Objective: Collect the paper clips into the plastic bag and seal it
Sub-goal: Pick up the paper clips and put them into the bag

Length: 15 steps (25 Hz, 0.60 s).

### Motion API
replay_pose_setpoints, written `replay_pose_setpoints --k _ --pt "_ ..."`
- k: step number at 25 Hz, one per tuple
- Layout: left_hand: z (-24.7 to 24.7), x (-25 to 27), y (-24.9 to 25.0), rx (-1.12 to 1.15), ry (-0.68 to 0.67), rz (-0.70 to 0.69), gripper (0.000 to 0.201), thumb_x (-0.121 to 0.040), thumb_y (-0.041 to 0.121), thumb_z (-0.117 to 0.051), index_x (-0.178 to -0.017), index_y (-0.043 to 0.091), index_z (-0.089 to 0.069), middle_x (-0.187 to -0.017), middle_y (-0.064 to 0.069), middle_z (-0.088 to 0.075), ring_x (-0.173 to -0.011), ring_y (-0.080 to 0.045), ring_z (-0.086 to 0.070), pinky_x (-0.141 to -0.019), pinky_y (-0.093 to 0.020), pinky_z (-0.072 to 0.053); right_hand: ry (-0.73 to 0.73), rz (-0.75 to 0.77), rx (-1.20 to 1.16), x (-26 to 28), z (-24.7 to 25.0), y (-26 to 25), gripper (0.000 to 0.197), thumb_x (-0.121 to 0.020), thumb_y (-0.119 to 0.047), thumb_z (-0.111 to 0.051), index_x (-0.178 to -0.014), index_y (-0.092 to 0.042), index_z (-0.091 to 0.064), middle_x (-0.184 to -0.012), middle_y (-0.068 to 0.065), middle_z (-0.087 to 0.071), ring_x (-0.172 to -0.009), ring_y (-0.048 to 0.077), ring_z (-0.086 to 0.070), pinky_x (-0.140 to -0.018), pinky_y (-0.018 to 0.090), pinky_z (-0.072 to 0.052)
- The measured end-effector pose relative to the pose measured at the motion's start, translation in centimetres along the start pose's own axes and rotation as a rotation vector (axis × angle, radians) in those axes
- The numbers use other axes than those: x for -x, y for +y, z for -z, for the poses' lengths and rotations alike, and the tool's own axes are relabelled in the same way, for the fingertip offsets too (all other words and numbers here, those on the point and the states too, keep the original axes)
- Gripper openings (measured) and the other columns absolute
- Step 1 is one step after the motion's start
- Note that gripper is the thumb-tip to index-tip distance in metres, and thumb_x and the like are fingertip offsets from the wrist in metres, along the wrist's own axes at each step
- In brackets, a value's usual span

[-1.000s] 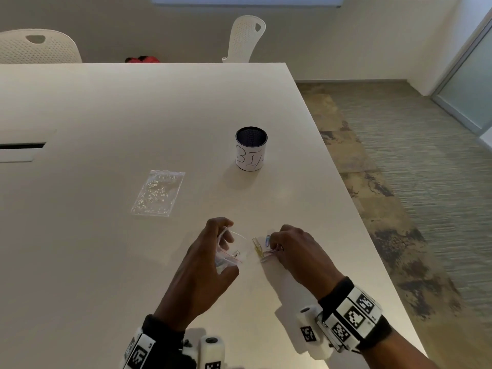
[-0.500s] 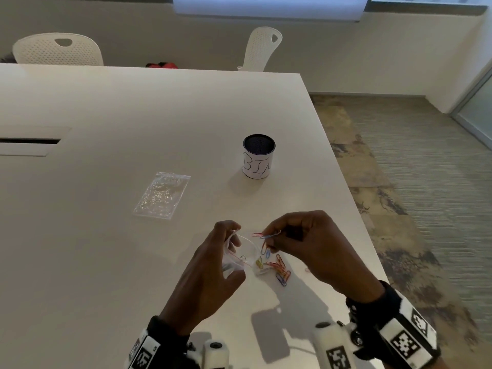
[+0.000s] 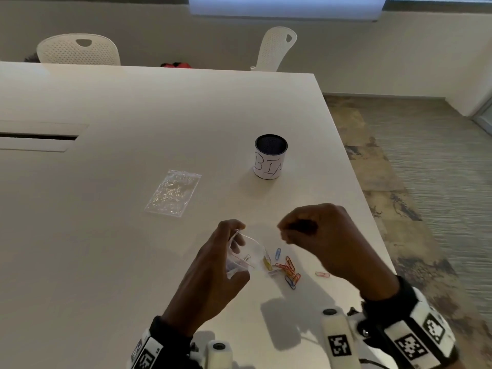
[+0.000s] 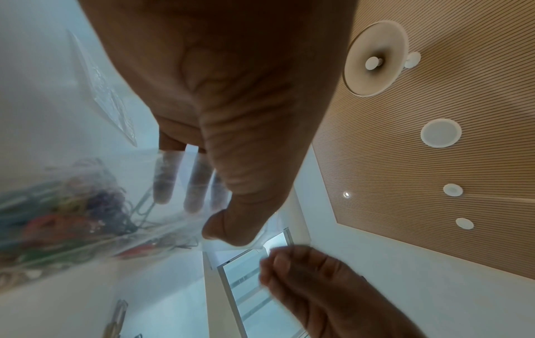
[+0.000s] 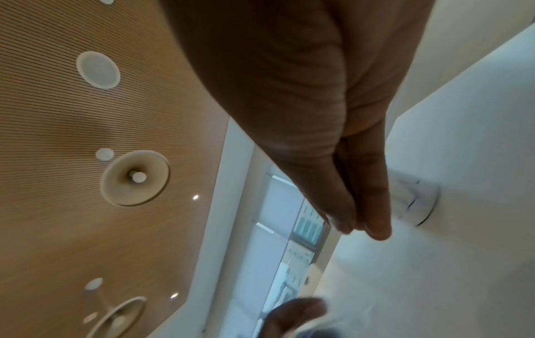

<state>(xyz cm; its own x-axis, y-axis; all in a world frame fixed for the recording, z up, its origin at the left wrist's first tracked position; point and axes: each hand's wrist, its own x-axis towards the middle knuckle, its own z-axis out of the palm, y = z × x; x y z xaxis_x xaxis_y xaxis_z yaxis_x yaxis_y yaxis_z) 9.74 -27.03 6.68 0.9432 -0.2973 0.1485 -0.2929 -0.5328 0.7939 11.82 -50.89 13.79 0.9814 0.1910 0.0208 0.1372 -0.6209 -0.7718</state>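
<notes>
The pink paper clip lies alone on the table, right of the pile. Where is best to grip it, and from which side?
Probably pinch the pink paper clip across its narrow width, thumb and forefinger on its two long sides, coming straight down. It lies flat on the table, apart from the pile, so nothing crowds it. The right hand hovers nearest; the left hand holds the plastic bag.

The head camera looks forward and down from above the table (image 3: 133, 129), taking in both hands. Each wrist camera sits close under its palm, tilted up along the fingers toward the slatted ceiling (image 4: 434, 114). All three views share the left hand (image 3: 213, 270); the left wrist view also catches the right hand (image 4: 312, 288).
</notes>
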Motion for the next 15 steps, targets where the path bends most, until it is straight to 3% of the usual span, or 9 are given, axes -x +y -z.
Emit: replay_pose_setpoints --k 3,7,10,13,15 --pt "0.1 0.1 0.0 0.009 -0.009 0.007 0.071 -0.082 0.010 -0.079 -0.131 0.040 -0.038 -0.112 0.019 -0.057 -0.108 -0.010 -0.061 -0.080 -0.014 -0.054 0.007 -0.189 0.173 1.3 0.8 4.0 0.021 -0.082 -0.023 -0.085 -0.102 -0.021 -0.078 -0.086 -0.013 -0.073 -0.079 -0.004 -0.070 -0.081 0.013 -0.059" --pt "0.2 -0.1 -0.2 0.008 -0.023 0.008 0.073 -0.080 0.008 -0.079 -0.130 0.041 -0.037 -0.111 0.020 -0.058 -0.107 -0.009 -0.061 -0.081 -0.015 -0.055 -0.120 -0.395 0.451 3.6 -1.1 7.1 0.051 -0.079 -0.043 -0.085 -0.121 -0.023 -0.066 -0.108 -0.005 -0.065 -0.092 0.009 -0.065 -0.081 0.025 -0.055" --pt "0.3 -0.1 -0.2 0.010 -0.036 0.011 0.074 -0.080 0.009 -0.082 -0.131 0.040 -0.038 -0.112 0.019 -0.058 -0.107 -0.009 -0.062 -0.082 -0.013 -0.054 -0.082 -0.448 0.551 4.7 -3.0 7.0 0.043 -0.084 -0.039 -0.081 -0.117 -0.020 -0.062 -0.112 0.001 -0.063 -0.099 0.018 -0.065 -0.080 0.024 -0.047" --pt "0.6 0.0 -0.1 0.001 -0.033 0.013 0.075 -0.079 0.007 -0.080 -0.132 0.040 -0.038 -0.112 0.019 -0.058 -0.108 -0.009 -0.061 -0.084 -0.011 -0.052 -0.035 -0.440 0.490 4.4 -4.9 6.0 0.026 -0.093 -0.027 -0.073 -0.114 -0.017 -0.063 -0.112 0.005 -0.067 -0.099 0.020 -0.066 -0.084 0.028 -0.054" --pt "0.9 0.0 -0.1 -0.001 -0.031 0.011 0.075 -0.078 0.007 -0.080 -0.132 0.038 -0.038 -0.112 0.019 -0.057 -0.108 -0.008 -0.060 -0.084 -0.010 -0.050 -0.051 -0.429 0.414 3.6 -5.7 5.3 0.025 -0.095 -0.024 -0.071 -0.117 -0.016 -0.065 -0.112 0.005 -0.068 -0.098 0.019 -0.066 -0.087 0.032 -0.056"
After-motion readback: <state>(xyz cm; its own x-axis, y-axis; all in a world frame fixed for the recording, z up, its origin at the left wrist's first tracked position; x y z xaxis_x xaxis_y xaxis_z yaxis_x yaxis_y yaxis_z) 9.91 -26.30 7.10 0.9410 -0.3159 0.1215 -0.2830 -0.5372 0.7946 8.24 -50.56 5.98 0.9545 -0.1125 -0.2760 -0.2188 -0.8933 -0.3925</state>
